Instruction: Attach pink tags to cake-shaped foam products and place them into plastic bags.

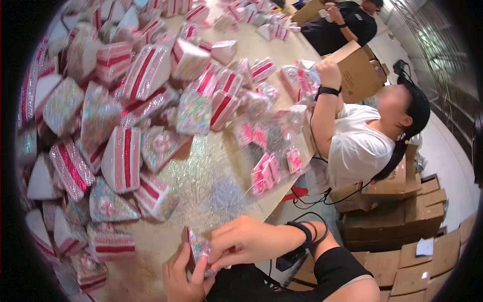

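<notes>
Near the table's front edge, my left hand (183, 279) grips a small decorative cake slice (199, 247) with a speckled, glittery face and a red edge. My right hand (244, 241) reaches over from the right, its fingers closed and pressed together at the slice's side. Those fingertips partly cover the slice, and any small part between them is hidden. Just beyond both hands lies a tangle of fine pale strings (229, 196). Several similar cake slices, white and pink with red stripes, are heaped on the left, the nearest being a striped slice (114, 245).
Bundled pink pieces (266, 171) lie in clear plastic at the table's right edge. A co-worker in a white shirt (359, 146) sits there with a raised arm. Another person in black (347, 25) is farther back. Cardboard boxes (382, 216) stack up at right, with dark cables nearby.
</notes>
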Demonstrator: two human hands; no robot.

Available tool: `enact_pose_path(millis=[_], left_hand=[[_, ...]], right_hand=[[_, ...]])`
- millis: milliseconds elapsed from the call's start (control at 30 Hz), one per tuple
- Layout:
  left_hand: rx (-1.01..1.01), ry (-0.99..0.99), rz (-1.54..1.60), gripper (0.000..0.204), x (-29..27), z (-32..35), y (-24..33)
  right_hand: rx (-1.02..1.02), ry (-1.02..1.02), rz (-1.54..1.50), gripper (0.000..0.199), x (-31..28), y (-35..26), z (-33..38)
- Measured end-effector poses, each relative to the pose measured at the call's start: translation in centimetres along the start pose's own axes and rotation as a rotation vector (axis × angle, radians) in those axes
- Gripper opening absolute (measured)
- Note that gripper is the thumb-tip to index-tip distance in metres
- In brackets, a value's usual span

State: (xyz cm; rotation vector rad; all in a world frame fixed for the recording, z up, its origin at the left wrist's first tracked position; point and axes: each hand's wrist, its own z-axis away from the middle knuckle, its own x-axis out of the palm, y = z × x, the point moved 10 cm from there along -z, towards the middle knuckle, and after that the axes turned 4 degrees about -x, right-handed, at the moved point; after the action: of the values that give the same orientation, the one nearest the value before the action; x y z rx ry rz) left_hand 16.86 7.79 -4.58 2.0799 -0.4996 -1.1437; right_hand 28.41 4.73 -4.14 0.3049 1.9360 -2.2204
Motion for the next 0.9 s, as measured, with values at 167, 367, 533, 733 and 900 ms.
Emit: enact_pose_path(millis=[167, 367, 533, 733, 900], left_hand=[[0.03, -0.049, 0.029, 0.075, 0.4, 0.3, -0.2], [-0.023, -0.157, -0.01, 0.065, 0.6, -0.3, 0.2], [-0.053, -0.162, -0.023, 0.067, 1.4, 1.3, -1.5], [-0.015, -0.17, -0.092, 0.061, 1.4, 0.1, 0.0], [0.0, -0.165, -0.133, 0.052, 1.2, -0.2, 0.7]], right_hand=[[-0.132, 0.047, 0.078, 0.012, 0.5, -0.4, 1.2], [-0.154, -0.052, -0.064, 0.01, 0.4, -0.8, 2.1], [-0.112, 0.03, -0.121, 0.011, -5.6, -1.9, 2.4], [-0.079, 0.839, 0.04, 0.009, -23.7, -1.9, 8.0], [-0.36, 1.218, 0.147, 0.022, -33.2, -3.0, 11.5]])
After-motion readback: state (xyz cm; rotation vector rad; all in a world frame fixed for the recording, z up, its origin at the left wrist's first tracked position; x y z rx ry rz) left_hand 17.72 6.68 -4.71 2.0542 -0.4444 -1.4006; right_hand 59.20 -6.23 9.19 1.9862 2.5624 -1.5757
